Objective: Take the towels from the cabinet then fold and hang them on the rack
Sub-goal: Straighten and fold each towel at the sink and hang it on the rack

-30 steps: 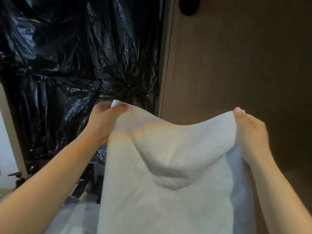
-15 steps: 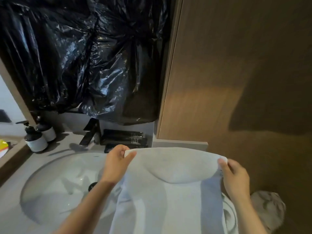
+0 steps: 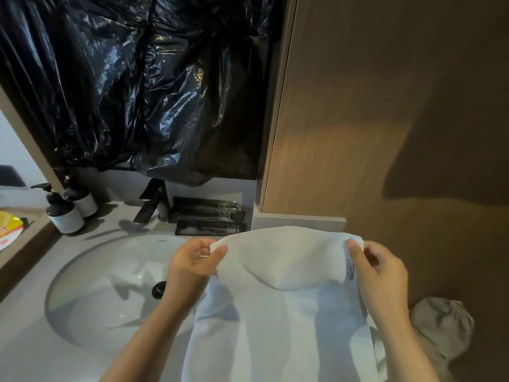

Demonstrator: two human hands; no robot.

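The white towel (image 3: 278, 312) hangs in front of the person, above the right side of the sink (image 3: 91, 293), and its top edge sags in the middle. The left hand (image 3: 192, 261) pinches one top corner and the right hand (image 3: 377, 274) pinches the other. A small label shows at the right corner.

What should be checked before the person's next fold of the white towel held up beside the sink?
1. Left hand pinches a top corner of the towel: ok.
2. Right hand pinches the other top corner: ok.
3. Towel flat between the hands: not ok, slack cloth bags in the middle.
4. Towel's lower end clear of the sink: cannot tell, it runs out of frame.
5. Rack in sight: not ok, none visible.
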